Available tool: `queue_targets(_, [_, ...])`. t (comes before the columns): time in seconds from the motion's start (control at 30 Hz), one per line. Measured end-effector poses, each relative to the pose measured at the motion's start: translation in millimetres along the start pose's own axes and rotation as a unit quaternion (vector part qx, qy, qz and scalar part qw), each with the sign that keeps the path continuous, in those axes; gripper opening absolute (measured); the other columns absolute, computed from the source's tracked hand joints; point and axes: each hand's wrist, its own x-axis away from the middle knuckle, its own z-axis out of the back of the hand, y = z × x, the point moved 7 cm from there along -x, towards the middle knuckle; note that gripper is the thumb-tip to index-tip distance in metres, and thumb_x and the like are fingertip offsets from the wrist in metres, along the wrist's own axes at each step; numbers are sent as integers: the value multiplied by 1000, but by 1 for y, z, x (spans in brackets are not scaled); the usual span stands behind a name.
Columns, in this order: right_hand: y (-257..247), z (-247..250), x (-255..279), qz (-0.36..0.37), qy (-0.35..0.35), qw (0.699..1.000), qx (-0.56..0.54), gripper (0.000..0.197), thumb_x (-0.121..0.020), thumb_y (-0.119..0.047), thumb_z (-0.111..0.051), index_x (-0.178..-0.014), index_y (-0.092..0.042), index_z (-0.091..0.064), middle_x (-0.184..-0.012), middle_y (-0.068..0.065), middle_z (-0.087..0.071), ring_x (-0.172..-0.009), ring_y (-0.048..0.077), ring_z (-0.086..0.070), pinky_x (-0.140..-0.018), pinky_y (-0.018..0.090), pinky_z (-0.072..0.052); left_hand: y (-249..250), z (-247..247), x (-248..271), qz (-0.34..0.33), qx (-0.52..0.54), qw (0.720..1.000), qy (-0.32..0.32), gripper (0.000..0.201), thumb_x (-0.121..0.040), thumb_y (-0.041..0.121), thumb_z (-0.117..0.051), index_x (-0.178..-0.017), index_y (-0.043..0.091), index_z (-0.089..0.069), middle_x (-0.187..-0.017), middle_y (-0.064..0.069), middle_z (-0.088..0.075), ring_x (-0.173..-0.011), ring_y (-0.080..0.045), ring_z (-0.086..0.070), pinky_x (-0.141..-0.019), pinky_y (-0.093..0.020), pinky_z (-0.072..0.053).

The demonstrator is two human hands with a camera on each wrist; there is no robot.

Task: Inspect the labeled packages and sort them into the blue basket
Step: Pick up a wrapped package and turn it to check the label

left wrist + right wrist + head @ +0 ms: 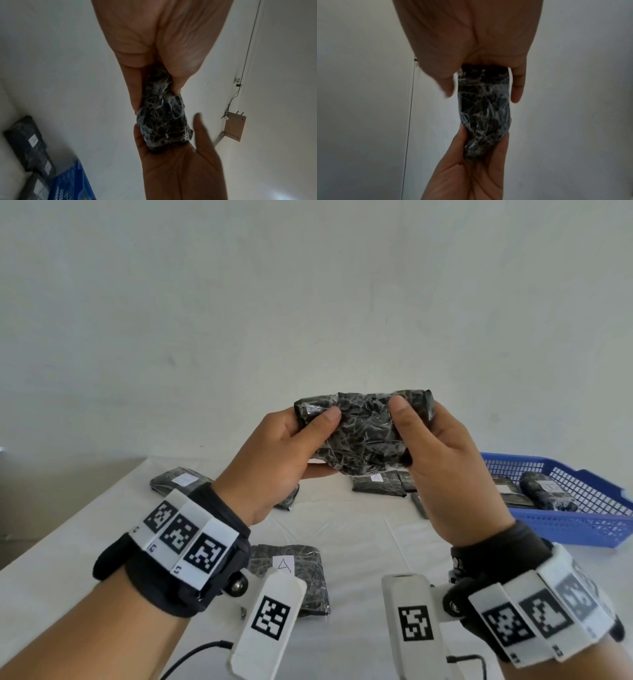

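Note:
A black crinkled plastic-wrapped package (364,433) is held up in front of the wall, above the table. My left hand (287,450) grips its left end between thumb and fingers, and my right hand (435,446) grips its right end the same way. No label shows on the side facing me. In the left wrist view the package (163,119) runs between both palms, and in the right wrist view the package (484,108) looks the same. The blue basket (582,525) stands at the right with two wrapped packages (544,491) inside.
More black packages lie on the white table (68,577): one labelled A (291,573) near me, one at the left (178,481), and several under my hands (376,482). A white wall stands behind the table. A cable (191,655) runs along the front edge.

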Motion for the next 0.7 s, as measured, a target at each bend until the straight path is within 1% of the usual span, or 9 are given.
queue_targets(0.07, [0, -3, 1, 4, -11, 1000, 4, 33, -100, -30, -65, -122, -6, -62, -113, 10, -78, -108, 24, -75, -94, 43, -61, 2, -1, 1, -2, -2, 1000, 4, 25, -103, 31, -55, -113, 16, -73, -107, -2, -80, -103, -13, -75, -76, -29, -63])
queue_targets(0.2, [-2, 1, 0, 50, 44, 997, 50, 23, -99, -15, -71, -112, 1, -61, -102, 16, -76, -98, 31, -75, -85, 43, -64, 3, -7, 4, -4, -23, 1000, 2, 27, -102, 36, -57, -113, 18, -74, -107, -1, -80, -104, -13, -75, -82, -33, -64])
queue_targets(0.3, [2, -4, -2, 29, 22, 999, 21, 32, -96, -18, -76, -116, -1, -58, -107, 18, -75, -102, 32, -75, -91, 53, -62, 3, -3, 4, -18, -24, 999, 28, 22, -102, 29, -60, -114, 16, -74, -104, -2, -80, -101, -14, -76, -81, -36, -65])
queue_targets(0.4, [0, -3, -3, 33, 24, 999, 22, 41, -88, -23, -80, -116, -2, -58, -107, 19, -75, -103, 36, -75, -92, 60, -60, 5, -5, 2, -8, -26, 1000, 10, 30, -100, 38, -58, -113, 16, -74, -107, -6, -79, -103, -15, -75, -83, -37, -65])
queue_targets(0.43, [-1, -3, -3, 39, 27, 998, 28, 40, -88, -23, -80, -115, -3, -58, -107, 19, -75, -103, 37, -74, -91, 61, -59, 4, -6, 2, -6, -24, 1000, 4, 31, -100, 40, -57, -113, 16, -74, -107, -6, -79, -103, -15, -75, -82, -36, -65])
queue_targets(0.5, [-1, -4, -2, 30, 20, 999, 21, 41, -89, -26, -77, -121, -10, -57, -110, 19, -73, -104, 36, -74, -91, 61, -60, 4, -3, 2, -7, -14, 1000, 15, 27, -104, 34, -55, -112, 16, -74, -104, -7, -79, -101, -17, -76, -76, -33, -64])
queue_targets(0.57, [-1, -7, -1, 9, -16, 1000, -14, 44, -94, -32, -68, -134, -24, -52, -118, 18, -71, -110, 31, -73, -95, 54, -61, 0, 3, 1, 4, 5, 1000, 25, 26, -105, 31, -54, -111, 15, -74, -102, -8, -80, -98, -21, -77, -74, -32, -64])
queue_targets(0.63, [-6, -10, 2, 3, -57, 997, -50, 41, -106, -31, -56, -145, -34, -47, -124, 15, -72, -118, 27, -71, -101, 46, -58, -1, 6, 1, 23, 29, 999, 20, 29, -104, 33, -54, -110, 13, -74, -103, -9, -80, -99, -26, -77, -74, -33, -64])
queue_targets(0.7, [-10, -9, 4, 4, -53, 997, -56, 37, -108, -30, -49, -145, -25, -50, -117, 14, -75, -117, 29, -72, -101, 47, -58, 0, 7, 1, 29, 29, 999, 2, 39, -103, 43, -52, -116, 12, -71, -108, -8, -79, -102, -27, -76, -78, -36, -65])
